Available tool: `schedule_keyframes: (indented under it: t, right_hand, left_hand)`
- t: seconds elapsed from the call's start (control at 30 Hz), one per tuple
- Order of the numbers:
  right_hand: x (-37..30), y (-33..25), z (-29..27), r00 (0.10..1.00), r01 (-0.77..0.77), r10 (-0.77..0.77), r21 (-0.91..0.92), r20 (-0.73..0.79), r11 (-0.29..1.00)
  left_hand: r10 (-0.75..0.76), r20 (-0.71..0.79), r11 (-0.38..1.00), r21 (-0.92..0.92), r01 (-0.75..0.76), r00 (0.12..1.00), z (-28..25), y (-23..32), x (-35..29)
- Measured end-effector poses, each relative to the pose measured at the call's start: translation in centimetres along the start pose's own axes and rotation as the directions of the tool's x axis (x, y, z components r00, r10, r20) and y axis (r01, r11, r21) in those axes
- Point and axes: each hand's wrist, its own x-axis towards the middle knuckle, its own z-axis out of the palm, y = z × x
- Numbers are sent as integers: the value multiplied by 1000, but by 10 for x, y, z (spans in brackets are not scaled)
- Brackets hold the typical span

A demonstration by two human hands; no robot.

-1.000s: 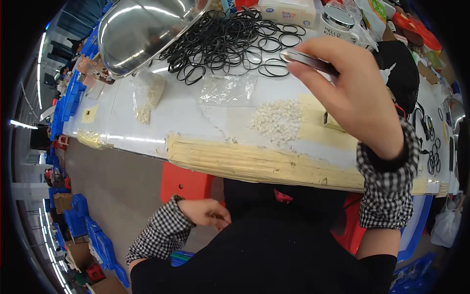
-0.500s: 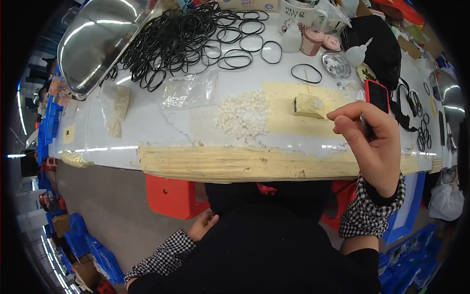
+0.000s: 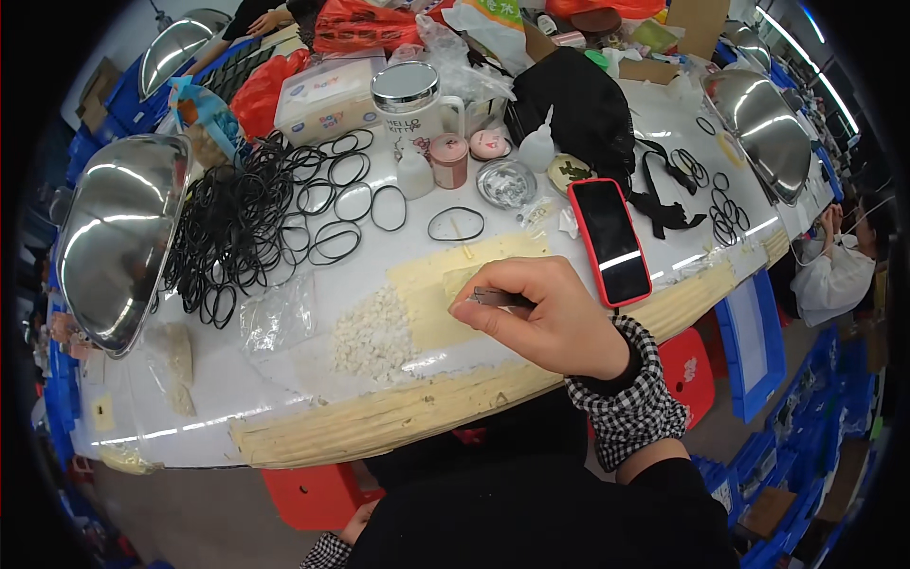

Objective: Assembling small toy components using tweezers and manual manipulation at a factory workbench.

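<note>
My right hand (image 3: 536,318), in a checked cuff, is closed in a pinch around a slim grey metal tool, seemingly tweezers (image 3: 498,298); the tips are hard to make out. It hovers over a yellow taped patch (image 3: 431,270) on the white table. Just behind the fingers, a small yellow tape-wrapped block (image 3: 458,282) is partly hidden. Left of the hand lies a spread of small white pieces (image 3: 370,337). My left hand (image 3: 358,522) rests low beside my body below the table edge, its fingers mostly hidden.
A heap of black rubber bands (image 3: 237,223) covers the back left, beside a shiny metal lamp shade (image 3: 123,242). A red-cased phone (image 3: 609,242) lies right of my hand. A lidded mug (image 3: 408,104), small squeeze bottles (image 3: 414,173) and a black bag (image 3: 573,119) stand farther back.
The view has swung to the right and shows more of the table's far side. My right hand has moved left against the block, now partly covering it. Less of my left hand shows.
</note>
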Motion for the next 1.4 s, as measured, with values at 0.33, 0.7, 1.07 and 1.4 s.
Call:
schedule_keyframes:
  t: [0.33, 0.7, 1.07, 1.4]
  right_hand:
    - [23, 9, 26, 996, 10, -15, 58, 85, 998]
    - [28, 12, 31, 997, 10, -19, 121, 76, 993]
    - [26, 16, 38, 995, -63, 52, 127, 89, 990]
    - [14, 29, 36, 992, -120, 119, 28, 30, 992]
  left_hand:
    - [-53, 81, 998, -39, 56, 995, -15, -16, -17]
    - [52, -179, 996, -62, -64, 982, -4, -22, 34]
    - [115, -400, 992, -6, -128, 909, 9, -62, 65]
    - [621, 95, 671, 449, -590, 778, -17, 135, -75]
